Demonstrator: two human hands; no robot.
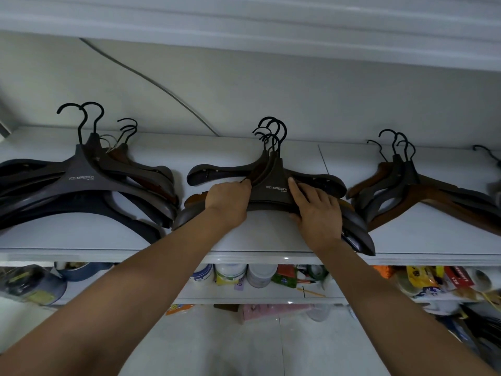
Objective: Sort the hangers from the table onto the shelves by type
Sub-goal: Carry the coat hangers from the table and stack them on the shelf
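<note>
Three piles of hangers lie on a white shelf (244, 253). The middle pile (273, 185) is dark grey with a few brown ones under it, hooks pointing to the wall. My left hand (227, 202) grips the left shoulder of the top hanger in that pile, fingers curled round its edge. My right hand (317, 210) holds the right shoulder, thumb under the lower edge and fingers laid over the top. A bigger pile of dark grey hangers (81, 185) lies to the left. A pile of brown and dark hangers (412, 191) lies to the right.
A lower shelf (244, 297) holds jars, bottles, packets and a blue bowl (78, 270). Another white shelf (244, 28) runs overhead. A thin cable (151, 80) curves across the back wall. A further hanger hook (485, 153) shows at the far right edge.
</note>
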